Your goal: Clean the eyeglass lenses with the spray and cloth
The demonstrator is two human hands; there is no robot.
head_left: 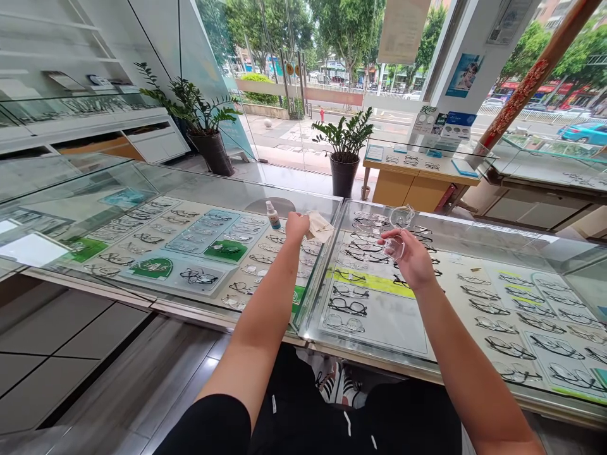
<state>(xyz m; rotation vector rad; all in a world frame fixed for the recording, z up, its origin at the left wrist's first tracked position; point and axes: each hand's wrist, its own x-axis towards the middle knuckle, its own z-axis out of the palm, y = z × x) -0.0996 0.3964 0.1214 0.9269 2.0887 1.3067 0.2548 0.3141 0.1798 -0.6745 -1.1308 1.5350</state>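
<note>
My left hand (297, 226) is closed on a beige cleaning cloth (319, 227), which hangs out to its right above the glass counter. Just left of that hand stands a small spray bottle (273, 215) with a white top and a blue lower part, upright on the glass. In my right hand (411, 258) I hold a pair of clear-framed eyeglasses (401, 217). One lens rim is by my fingers and the other points up and away. The cloth and the eyeglasses are apart.
Under the glass top of the display counter (370, 351) lie several rows of eyeglasses. A metal-edged seam divides two counter sections between my hands. Beyond the counter are a potted plant (344, 151), another potted plant (208, 129) and a wooden display table (417, 183).
</note>
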